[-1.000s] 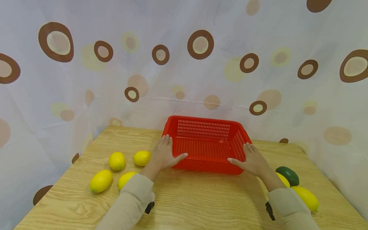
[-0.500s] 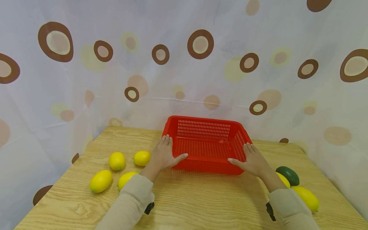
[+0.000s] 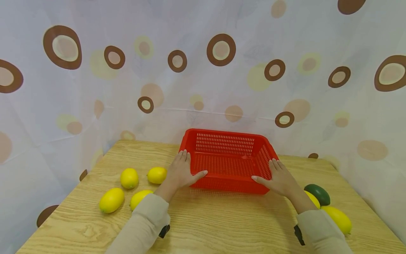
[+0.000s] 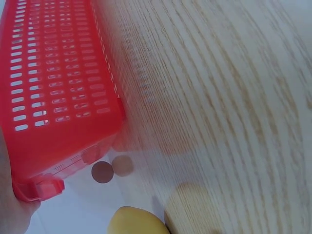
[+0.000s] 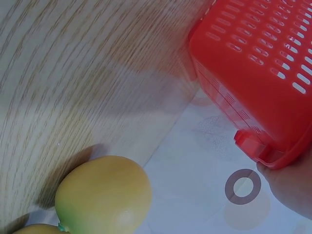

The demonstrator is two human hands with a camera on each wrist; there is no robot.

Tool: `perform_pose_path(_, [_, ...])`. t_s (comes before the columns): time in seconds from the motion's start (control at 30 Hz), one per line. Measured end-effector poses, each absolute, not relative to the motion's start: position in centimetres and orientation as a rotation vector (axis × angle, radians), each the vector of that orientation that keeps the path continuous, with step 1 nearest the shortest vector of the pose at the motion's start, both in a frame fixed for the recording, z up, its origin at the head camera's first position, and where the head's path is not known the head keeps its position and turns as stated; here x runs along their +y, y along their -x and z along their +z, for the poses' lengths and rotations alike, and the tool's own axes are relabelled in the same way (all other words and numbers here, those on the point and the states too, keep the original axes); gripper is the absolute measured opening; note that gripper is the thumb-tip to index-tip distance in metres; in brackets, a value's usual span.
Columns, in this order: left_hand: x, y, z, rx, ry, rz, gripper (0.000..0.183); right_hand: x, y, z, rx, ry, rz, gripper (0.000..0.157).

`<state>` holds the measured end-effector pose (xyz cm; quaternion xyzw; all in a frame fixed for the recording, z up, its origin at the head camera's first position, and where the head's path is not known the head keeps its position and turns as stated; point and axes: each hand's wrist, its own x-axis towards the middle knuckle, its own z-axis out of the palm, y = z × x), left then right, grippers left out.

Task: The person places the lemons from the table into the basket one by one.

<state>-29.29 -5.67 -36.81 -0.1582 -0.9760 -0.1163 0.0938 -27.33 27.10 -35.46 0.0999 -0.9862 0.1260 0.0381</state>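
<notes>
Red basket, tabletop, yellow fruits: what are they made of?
Red basket: likely molded plastic, semi-gloss; thin, regularly slotted walls.
Tabletop: wood or wood-look laminate, satin; pale with fine grain lines.
Yellow fruits: possibly imitation, plastic or foam, satin; smooth, poreless-looking skin, though real isn't ruled out.

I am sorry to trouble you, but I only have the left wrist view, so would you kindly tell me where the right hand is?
Observer: The right hand lies on the rim of the red basket, at its near right corner.
Operator: Thank you; how much lies over on the left, as I see only part of one yellow piece?
Observer: Four lemons show there in the head view, one of them partly hidden by the left sleeve.
Operator: And is anything there that is not yellow, over on the right?
Observer: Yes, a dark green fruit lies on the table there.
</notes>
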Motion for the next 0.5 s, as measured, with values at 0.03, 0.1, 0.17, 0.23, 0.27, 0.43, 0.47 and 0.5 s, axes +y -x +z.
perform_pose_path(0.03, [-5.68,29.25,-36.81,-2.896,0.469,-0.346,0.095,27.1,27.31,-35.45,-3.025,-0.306,0.387,0.102])
perform_pose_path(0.1, [-5.69,29.19,-36.8,-2.894,0.471,-0.352,0.095,27.1,27.27,-35.45,-3.023,-0.308,0.383,0.102])
perform_pose_path(0.17, [-5.69,29.14,-36.79,-2.892,0.472,-0.367,0.094,27.08,27.21,-35.43,-3.023,-0.311,0.38,0.102])
perform_pose_path(0.23, [-5.7,29.11,-36.77,-2.894,0.473,-0.377,0.094,27.06,27.14,-35.4,-3.022,-0.313,0.38,0.102])
perform_pose_path(0.27, [-5.69,29.1,-36.77,-2.894,0.474,-0.375,0.094,27.05,27.1,-35.38,-3.022,-0.314,0.38,0.102])
perform_pose_path(0.43, [-5.69,29.03,-36.77,-2.902,0.473,-0.357,0.095,27.05,26.97,-35.33,-3.02,-0.319,0.383,0.101])
perform_pose_path(0.47, [-5.69,29.02,-36.79,-2.902,0.472,-0.355,0.095,27.06,26.97,-35.35,-3.019,-0.319,0.381,0.101])
perform_pose_path(0.5, [-5.69,29.0,-36.81,-2.903,0.472,-0.354,0.095,27.07,26.97,-35.37,-3.019,-0.318,0.379,0.102])
